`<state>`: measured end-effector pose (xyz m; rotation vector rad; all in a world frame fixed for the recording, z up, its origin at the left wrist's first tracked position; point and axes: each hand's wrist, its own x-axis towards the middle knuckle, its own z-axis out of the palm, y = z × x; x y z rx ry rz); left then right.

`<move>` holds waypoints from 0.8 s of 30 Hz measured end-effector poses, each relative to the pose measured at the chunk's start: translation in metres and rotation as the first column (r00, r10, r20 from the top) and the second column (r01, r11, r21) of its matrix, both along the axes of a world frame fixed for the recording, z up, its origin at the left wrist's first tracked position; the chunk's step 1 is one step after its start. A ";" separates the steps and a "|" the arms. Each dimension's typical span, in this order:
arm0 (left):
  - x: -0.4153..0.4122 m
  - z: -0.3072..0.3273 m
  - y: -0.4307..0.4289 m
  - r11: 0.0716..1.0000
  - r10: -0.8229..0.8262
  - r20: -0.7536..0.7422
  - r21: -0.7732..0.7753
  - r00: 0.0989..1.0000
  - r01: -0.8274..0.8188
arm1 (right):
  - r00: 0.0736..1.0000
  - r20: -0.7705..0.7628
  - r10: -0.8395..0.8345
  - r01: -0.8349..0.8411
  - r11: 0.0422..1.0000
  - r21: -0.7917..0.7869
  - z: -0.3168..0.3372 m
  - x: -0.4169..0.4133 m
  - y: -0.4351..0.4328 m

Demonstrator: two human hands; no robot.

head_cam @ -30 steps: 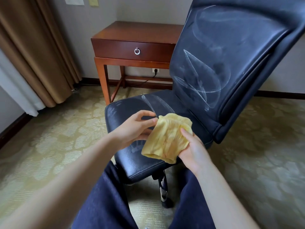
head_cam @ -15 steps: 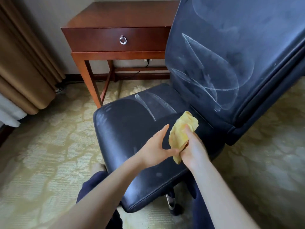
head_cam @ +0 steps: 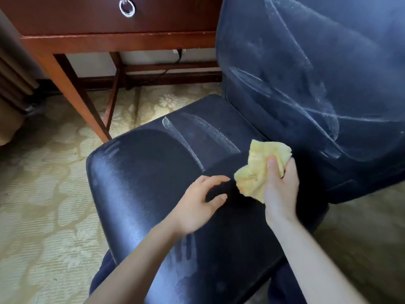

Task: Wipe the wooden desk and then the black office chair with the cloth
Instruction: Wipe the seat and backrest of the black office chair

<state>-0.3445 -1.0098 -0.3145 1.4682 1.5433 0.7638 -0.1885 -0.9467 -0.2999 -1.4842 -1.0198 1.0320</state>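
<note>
Fingers (head_cam: 215, 178) of the left hand (head_cam: 197, 205) loosely curled and spread, holding nothing, poised over the middle of the seat of the black office chair (head_cam: 142, 183); contact with the leather impossible to tell. Just to the right, thumb and fingers of the right hand (head_cam: 281, 189) wrapped round the yellow cloth (head_cam: 252, 174), bunched into a wad near the back of the seat, just in front of the backrest (head_cam: 306, 73); touching the leather or not, again impossible to tell.

Likely trouble from here: pale dust streaks (head_cam: 182, 137) left as arcs on seat and backrest, probably down to a wadded cloth meeting the leather with only a small face and pushing dust into lines rather than lifting it. Risks fresh marks too from a bare palm set down on the seat; witness the handprint (head_cam: 184, 255) near the front edge. Could also send the chair swivelling away under a hard push, with nothing in view bracing it.

Counted left to right: one curtain (head_cam: 13, 69) edge; one wooden desk (head_cam: 118, 41) behind the chair, top out of view, with one drawer (head_cam: 76, 14) and one ring pull (head_cam: 127, 8); one plug (head_cam: 179, 53) below it; one chair; one handprint; two hands; one cloth.
</note>
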 end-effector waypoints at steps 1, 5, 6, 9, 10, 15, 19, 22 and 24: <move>-0.010 -0.008 0.002 0.999 -0.025 -0.221 0.022 0.975 0.031 | 0.993 0.106 -0.042 0.037 0.998 0.046 -0.002 0.007 0.013; -0.049 -0.041 -0.002 0.988 -0.133 -0.738 -0.148 0.662 0.034 | 0.784 0.601 -0.158 0.035 0.977 0.212 -0.021 0.018 0.062; -0.055 -0.048 -0.004 0.983 -0.149 -0.765 -0.186 0.626 0.007 | 0.710 0.681 -0.180 0.010 0.969 0.246 -0.027 0.015 0.070; -0.064 -0.064 -0.010 0.973 -0.150 -0.787 -0.226 0.598 -0.054 | 0.516 0.850 -0.107 -0.125 0.972 0.198 -0.045 -0.002 0.075; -0.065 -0.067 -0.011 0.972 -0.142 -0.787 -0.225 0.601 -0.065 | 0.459 0.886 -0.056 -0.178 0.972 0.153 -0.052 -0.009 0.073; -0.067 -0.072 -0.012 0.981 -0.110 -0.795 -0.183 0.596 -0.064 | 0.303 0.947 0.103 -0.542 0.836 0.083 -0.074 -0.022 0.047; -0.066 -0.071 -0.012 0.979 -0.126 -0.806 -0.195 0.578 -0.058 | 0.241 0.918 0.315 -0.653 0.752 -0.086 -0.076 0.003 0.050; -0.065 -0.071 -0.013 0.978 -0.119 -0.806 -0.195 0.580 -0.070 | 0.198 0.887 0.416 -0.665 0.722 -0.190 -0.076 0.011 0.053; -0.065 -0.071 -0.014 0.978 -0.110 -0.800 -0.193 0.590 -0.079 | 0.183 0.899 0.398 -0.638 0.744 -0.200 -0.076 0.007 0.042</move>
